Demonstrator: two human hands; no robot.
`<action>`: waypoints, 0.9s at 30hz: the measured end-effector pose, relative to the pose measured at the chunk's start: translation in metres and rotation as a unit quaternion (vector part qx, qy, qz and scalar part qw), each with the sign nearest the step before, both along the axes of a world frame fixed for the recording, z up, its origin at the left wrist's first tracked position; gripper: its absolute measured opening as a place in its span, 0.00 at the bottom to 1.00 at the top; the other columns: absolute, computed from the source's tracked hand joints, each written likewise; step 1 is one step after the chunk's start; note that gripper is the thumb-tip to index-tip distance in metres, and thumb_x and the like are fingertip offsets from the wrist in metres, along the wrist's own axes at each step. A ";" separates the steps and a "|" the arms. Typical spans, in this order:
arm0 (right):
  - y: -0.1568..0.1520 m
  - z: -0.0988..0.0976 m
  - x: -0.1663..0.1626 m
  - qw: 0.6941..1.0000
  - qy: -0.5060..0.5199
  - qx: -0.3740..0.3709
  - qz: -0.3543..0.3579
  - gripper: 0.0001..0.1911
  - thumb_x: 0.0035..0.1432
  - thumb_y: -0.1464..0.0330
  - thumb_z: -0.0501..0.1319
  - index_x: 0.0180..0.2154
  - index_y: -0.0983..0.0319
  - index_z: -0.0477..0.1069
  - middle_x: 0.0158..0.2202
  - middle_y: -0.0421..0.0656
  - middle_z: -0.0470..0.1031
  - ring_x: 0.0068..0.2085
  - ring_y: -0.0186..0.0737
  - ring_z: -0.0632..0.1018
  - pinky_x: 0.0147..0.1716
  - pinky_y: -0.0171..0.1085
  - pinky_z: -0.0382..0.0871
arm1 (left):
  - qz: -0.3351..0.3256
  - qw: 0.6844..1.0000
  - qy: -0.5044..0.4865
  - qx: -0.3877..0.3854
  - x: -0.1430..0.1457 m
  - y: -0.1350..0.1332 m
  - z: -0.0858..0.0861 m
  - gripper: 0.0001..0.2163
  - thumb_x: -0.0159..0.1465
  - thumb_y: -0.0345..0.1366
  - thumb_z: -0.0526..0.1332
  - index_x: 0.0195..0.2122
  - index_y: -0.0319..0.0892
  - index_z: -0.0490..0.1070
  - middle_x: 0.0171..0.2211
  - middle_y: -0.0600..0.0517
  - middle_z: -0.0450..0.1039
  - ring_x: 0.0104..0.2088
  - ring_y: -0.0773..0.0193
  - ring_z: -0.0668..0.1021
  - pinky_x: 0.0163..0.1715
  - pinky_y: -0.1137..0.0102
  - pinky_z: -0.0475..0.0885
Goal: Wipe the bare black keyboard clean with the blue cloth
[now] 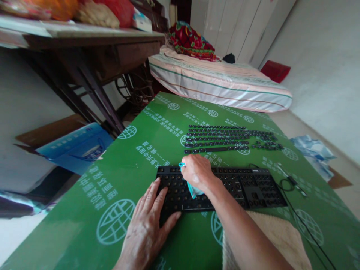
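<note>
A black keyboard with its keycaps taken off lies on the green table. My left hand rests at its left end, fingers stretched out and touching the edge. Over the left half of the board, my right hand is closed round a teal cloth; a loop of it sticks out by the fist and a corner hangs onto the board. Beyond the keyboard, the loose black keycaps are laid out in rows. My right forearm covers part of the board.
A beige towel lies under my right forearm. On the right are a cable and a slim tool. A bed stands beyond the table, and a wooden sewing table is at the left above a blue box.
</note>
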State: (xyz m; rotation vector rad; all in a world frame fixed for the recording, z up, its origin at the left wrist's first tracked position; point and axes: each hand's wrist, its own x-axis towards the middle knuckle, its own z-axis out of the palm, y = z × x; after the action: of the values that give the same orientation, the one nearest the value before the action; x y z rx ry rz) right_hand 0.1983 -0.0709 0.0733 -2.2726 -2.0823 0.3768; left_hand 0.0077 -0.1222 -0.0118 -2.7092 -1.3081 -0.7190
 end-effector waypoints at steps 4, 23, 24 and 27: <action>-0.002 0.002 0.006 1.000 -0.002 -0.005 -0.027 0.10 0.55 0.69 0.56 0.32 0.60 0.77 0.35 0.48 0.80 0.39 0.42 0.79 0.31 0.34 0.63 | -0.003 1.000 0.002 0.000 0.000 0.000 0.000 0.30 0.60 0.53 0.57 0.57 0.37 0.61 0.63 0.38 0.56 0.59 0.47 0.66 0.53 0.55 0.70; -0.011 -0.001 0.021 0.999 -0.012 -0.007 -0.031 0.10 0.54 0.70 0.56 0.31 0.59 0.77 0.35 0.47 0.80 0.39 0.41 0.79 0.31 0.33 0.62 | -0.011 1.000 -0.010 0.009 -0.001 0.004 -0.003 0.30 0.60 0.53 0.56 0.58 0.39 0.59 0.64 0.39 0.55 0.59 0.47 0.67 0.52 0.56 0.71; -0.012 0.000 0.024 0.999 -0.018 -0.009 -0.038 0.10 0.54 0.70 0.56 0.32 0.59 0.77 0.35 0.47 0.80 0.39 0.42 0.79 0.31 0.33 0.62 | -0.011 1.000 -0.012 0.009 0.000 0.004 -0.003 0.30 0.60 0.54 0.56 0.58 0.39 0.59 0.64 0.39 0.56 0.59 0.47 0.67 0.52 0.56 0.71; -0.016 0.001 0.034 0.998 -0.029 -0.014 -0.062 0.09 0.54 0.70 0.57 0.31 0.59 0.77 0.35 0.47 0.80 0.39 0.43 0.79 0.30 0.34 0.61 | -0.009 1.000 -0.018 0.005 0.000 0.005 -0.003 0.31 0.60 0.55 0.55 0.58 0.40 0.59 0.63 0.39 0.56 0.59 0.46 0.67 0.52 0.54 0.71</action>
State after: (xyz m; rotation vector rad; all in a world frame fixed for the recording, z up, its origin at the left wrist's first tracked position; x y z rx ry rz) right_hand 0.2325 -0.0872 0.0745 -2.4428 -1.9606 0.3402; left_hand 0.0079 -0.1168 -0.0150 -2.7159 -1.2846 -0.7767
